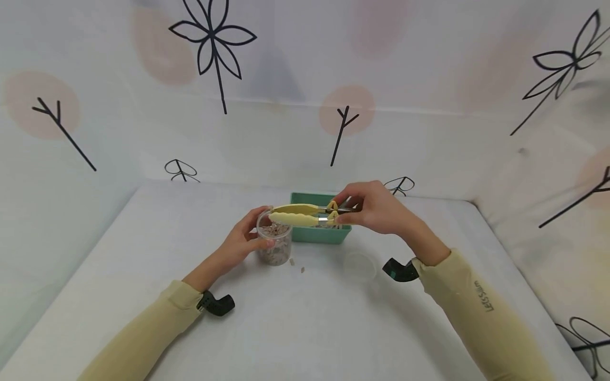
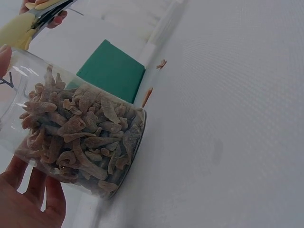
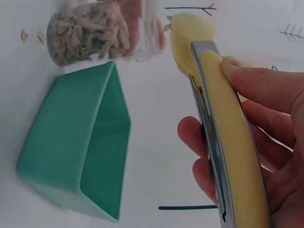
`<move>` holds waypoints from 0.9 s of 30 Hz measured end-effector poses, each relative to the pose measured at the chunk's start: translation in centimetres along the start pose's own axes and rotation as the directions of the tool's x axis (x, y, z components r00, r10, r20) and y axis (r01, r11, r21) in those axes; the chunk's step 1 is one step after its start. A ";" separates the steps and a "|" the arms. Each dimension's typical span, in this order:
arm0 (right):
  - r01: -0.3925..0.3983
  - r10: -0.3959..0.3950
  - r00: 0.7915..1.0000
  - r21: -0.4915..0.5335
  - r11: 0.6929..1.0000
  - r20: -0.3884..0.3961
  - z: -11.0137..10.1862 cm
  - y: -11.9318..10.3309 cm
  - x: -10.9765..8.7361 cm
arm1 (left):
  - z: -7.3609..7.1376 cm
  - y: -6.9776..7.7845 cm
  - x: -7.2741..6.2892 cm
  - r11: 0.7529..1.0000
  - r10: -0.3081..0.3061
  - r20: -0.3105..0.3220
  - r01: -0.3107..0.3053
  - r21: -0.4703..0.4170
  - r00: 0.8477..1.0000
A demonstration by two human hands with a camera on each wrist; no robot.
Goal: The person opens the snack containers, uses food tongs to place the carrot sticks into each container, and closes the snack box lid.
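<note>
My left hand (image 1: 240, 238) grips a clear round jar (image 1: 277, 255) that stands on the white table. Brown, dried, irregular pieces (image 2: 85, 133) fill much of it. My right hand (image 1: 376, 207) holds yellow-and-metal food tongs (image 1: 293, 219), fingers and thumb wrapped around the handles. Over the jar's open mouth lie the scalloped yellow tong heads. In the right wrist view a small brown piece (image 3: 167, 23) shows at the tips; how firmly it is pinched I cannot tell. Beside the jar sits a green rectangular container (image 1: 316, 236), with pale pieces partly visible inside, below the tongs.
Loose bits (image 1: 302, 270) lie on the table in front of the jar. A faint clear round lid (image 1: 359, 266) rests to the right. Patterned white cloth (image 1: 286, 137) hangs behind the table and at both sides.
</note>
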State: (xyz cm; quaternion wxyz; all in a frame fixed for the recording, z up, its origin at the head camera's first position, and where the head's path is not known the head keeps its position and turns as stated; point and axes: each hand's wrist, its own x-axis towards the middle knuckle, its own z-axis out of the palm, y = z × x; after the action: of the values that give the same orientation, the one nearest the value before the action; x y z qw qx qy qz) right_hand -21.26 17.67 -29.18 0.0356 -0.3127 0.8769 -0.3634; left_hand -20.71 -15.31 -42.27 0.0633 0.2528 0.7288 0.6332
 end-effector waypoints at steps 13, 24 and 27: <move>-0.017 0.015 1.000 -0.078 0.997 -0.024 -0.5 0.8 -0.5 | 0.0 -0.1 0.0 1.000 0.004 -0.003 -0.004 0.003 1.000; -0.165 0.153 0.985 -0.205 0.965 -0.076 -1.5 4.1 -0.8 | 0.0 -0.2 0.0 0.999 0.016 0.000 -0.016 -0.032 1.000; -0.161 0.152 0.987 -0.326 0.932 -0.054 -1.2 4.8 -0.3 | 0.0 -0.2 0.0 0.999 0.020 0.001 -0.020 -0.040 1.000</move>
State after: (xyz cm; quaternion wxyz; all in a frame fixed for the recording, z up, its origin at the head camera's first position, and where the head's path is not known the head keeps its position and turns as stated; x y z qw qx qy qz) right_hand -23.85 21.19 -31.57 -0.0005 -0.2383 0.9477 -0.2121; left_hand -20.75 -15.34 -42.45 0.0625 0.2592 0.7133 0.6482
